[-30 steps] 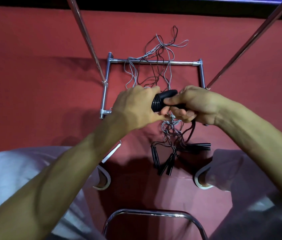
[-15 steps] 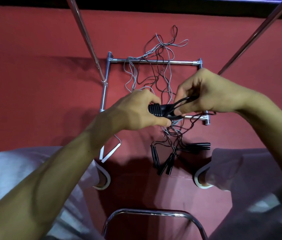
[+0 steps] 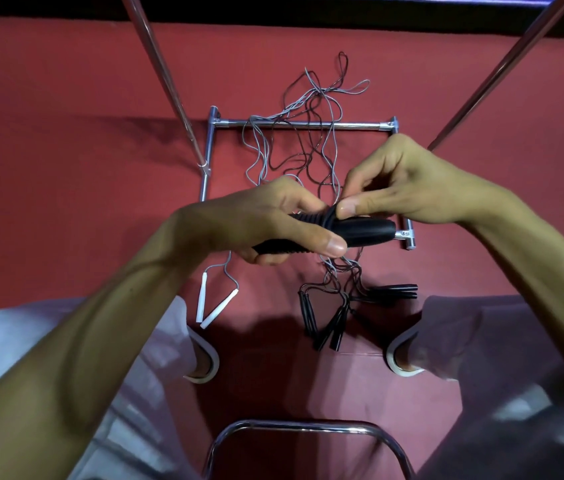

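My left hand (image 3: 266, 223) grips a black ribbed skipping-rope handle (image 3: 360, 232) held level over the red floor. My right hand (image 3: 401, 188) pinches a thin black cord (image 3: 330, 214) looped round the handle just beside my left fingers. Below the hands lies a tangle of black and grey cords (image 3: 339, 271) with several black handles (image 3: 329, 320) fanned out on the floor. Two white handles (image 3: 216, 308) on a grey cord lie to the left of them.
A square chrome bar frame (image 3: 308, 125) lies on the red floor (image 3: 66, 168) with cords draped over it. Two slanted metal poles (image 3: 166, 81) rise at left and right. My knees and sandalled feet (image 3: 204, 362) flank the cords; a chrome chair bar (image 3: 294, 427) sits near.
The black handle has come further out to the right of my left hand. My right hand has dropped closer and now pinches the cord against the handle.
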{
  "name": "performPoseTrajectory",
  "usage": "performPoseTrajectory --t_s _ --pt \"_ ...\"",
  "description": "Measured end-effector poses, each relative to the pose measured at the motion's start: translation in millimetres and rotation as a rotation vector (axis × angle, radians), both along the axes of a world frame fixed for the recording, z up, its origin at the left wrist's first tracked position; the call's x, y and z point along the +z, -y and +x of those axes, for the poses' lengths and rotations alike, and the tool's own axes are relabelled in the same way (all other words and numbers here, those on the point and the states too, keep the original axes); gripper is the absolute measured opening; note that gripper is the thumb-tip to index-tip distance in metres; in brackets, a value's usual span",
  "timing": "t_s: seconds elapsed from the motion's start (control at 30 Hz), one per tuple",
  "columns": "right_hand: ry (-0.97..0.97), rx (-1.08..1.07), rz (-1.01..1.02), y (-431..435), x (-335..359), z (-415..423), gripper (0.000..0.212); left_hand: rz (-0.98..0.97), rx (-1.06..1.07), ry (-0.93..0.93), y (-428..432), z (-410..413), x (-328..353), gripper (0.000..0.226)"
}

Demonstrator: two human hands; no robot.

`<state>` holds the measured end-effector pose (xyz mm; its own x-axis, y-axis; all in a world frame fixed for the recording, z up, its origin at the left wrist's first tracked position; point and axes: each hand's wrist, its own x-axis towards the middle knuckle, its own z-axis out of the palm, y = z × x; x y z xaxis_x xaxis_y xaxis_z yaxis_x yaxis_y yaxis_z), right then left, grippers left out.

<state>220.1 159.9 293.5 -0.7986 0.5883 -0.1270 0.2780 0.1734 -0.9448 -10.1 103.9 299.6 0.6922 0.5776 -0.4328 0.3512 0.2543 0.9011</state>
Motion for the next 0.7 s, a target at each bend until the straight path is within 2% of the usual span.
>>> performPoseTrajectory --t_s 0.13,0.23,0.4,0.47,0.53,0.6,0.7 --pt "-0.034 0.011 -0.046 -1.7 -6.8 -0.9 0.052 0.026 0.036 0.032 2.6 -1.8 5.1 0.038" --pt "-0.060 -0.027 -0.142 0.6 -13.6 -6.6 0.044 0.062 0.071 0.010 2.4 -2.8 1.6 0.050" --pt "-0.104 -0.115 -0.403 13.8 -34.1 -24.7 0.069 0.213 0.172 0.025 6.5 -3.8 -0.5 0.032" --pt "-0.124 -0.232 -0.502 21.1 -45.0 -37.9 0.070 0.306 0.249 -0.004 8.3 -2.1 -3.2 0.038" --pt "-0.120 -0.353 -0.612 27.6 -54.2 -48.0 0.053 0.467 0.355 -0.131 8.0 -1.2 -12.9 0.054" --pt "-0.087 -0.391 -0.773 31.1 -60.8 -50.8 0.037 0.660 0.433 -0.329 8.1 -0.5 -21.3 0.054" --pt "0.007 -0.398 -0.985 31.1 -62.6 -48.4 0.035 0.819 0.397 -0.536 11.4 5.2 -24.0 0.067"
